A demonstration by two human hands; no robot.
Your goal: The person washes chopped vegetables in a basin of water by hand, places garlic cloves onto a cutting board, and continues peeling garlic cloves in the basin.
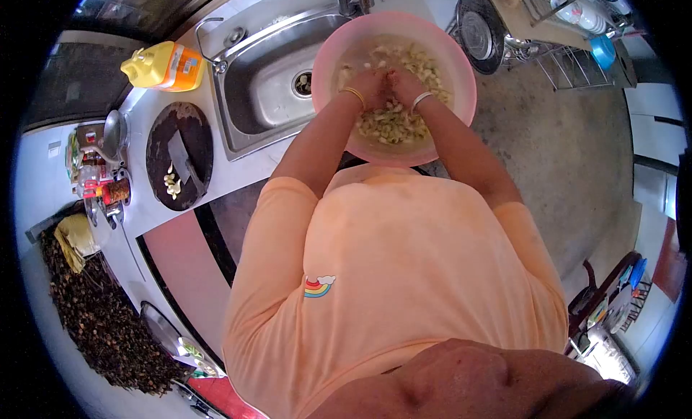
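Note:
A large pink basin [465, 95] holds cloudy water and many chopped pale-green vegetable pieces [393, 127]. Both of my hands are down inside it, close together over the pieces. My left hand [370, 87], with a yellow band at the wrist, has its fingers curled in. Beside it, my right hand [406, 86], with a pale bracelet, is also closed, knuckles near the left hand. The fingers curl around some of the vegetable pieces, though the hands themselves hide most of what is gripped.
The basin overlaps the right end of a steel sink [263, 95] with scraps in its drain. Left of the sink, a cleaver [185, 163] and peeled garlic [171, 183] lie on a round dark chopping board [160, 141]. A yellow jug [169, 66] stands behind. A wok [479, 33] is at right.

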